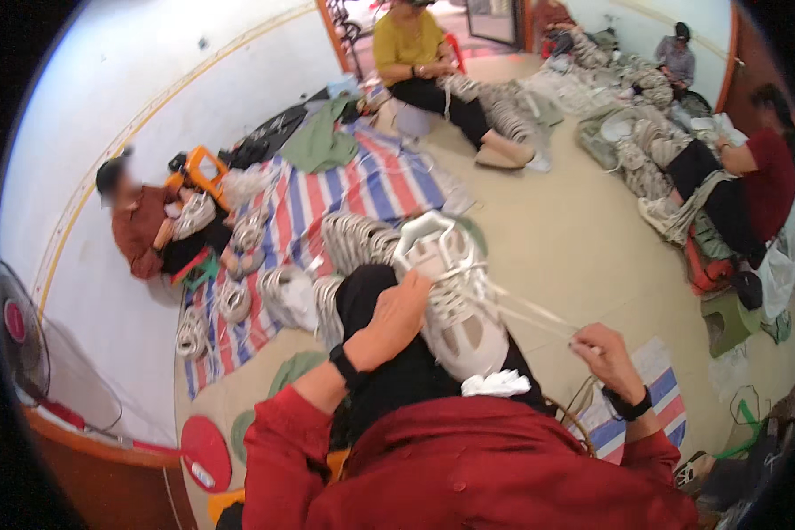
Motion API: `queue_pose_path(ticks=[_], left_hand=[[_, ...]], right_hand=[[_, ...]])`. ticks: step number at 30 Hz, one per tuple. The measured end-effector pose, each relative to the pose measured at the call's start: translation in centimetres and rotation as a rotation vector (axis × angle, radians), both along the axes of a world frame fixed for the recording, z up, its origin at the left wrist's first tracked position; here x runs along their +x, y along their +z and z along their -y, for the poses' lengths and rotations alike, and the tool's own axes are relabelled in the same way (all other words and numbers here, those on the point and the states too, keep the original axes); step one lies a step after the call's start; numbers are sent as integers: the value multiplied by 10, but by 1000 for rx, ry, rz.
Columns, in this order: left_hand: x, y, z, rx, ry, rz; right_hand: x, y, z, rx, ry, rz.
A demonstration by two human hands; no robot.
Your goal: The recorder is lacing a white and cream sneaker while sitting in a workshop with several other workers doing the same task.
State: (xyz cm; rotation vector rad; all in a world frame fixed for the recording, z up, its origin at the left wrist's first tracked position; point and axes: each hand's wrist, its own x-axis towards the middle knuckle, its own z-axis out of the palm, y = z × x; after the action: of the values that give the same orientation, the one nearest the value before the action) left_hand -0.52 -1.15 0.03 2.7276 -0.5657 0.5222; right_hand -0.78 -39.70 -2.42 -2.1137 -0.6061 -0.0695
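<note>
A pale beige and white sneaker (468, 331) rests on my lap, its toe toward me and its collar away from me. My left hand (397, 318) is closed on the sneaker's left side near the lacing; its fingertips are partly hidden. From the eyelets, white shoelaces (534, 311) run stretched out to the right. Their far ends are pinched in my right hand (606, 355), which is held apart from the shoe. A crumpled white bundle (496, 383) lies on my lap just below the toe.
Beyond my knees stands a row of similar sneakers (353, 240) beside a striped tarp (322, 199). More shoes (235, 302) lie at the left near a seated person. Other people sit with shoes at the back and right. A red round stool (206, 452) stands at lower left.
</note>
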Motion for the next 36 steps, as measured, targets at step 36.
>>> queue_pose_path(ticks=[36], left_hand=[[-47, 32, 0, -61, -73, -254]], right_hand=[[-19, 67, -26, 100, 178, -254]])
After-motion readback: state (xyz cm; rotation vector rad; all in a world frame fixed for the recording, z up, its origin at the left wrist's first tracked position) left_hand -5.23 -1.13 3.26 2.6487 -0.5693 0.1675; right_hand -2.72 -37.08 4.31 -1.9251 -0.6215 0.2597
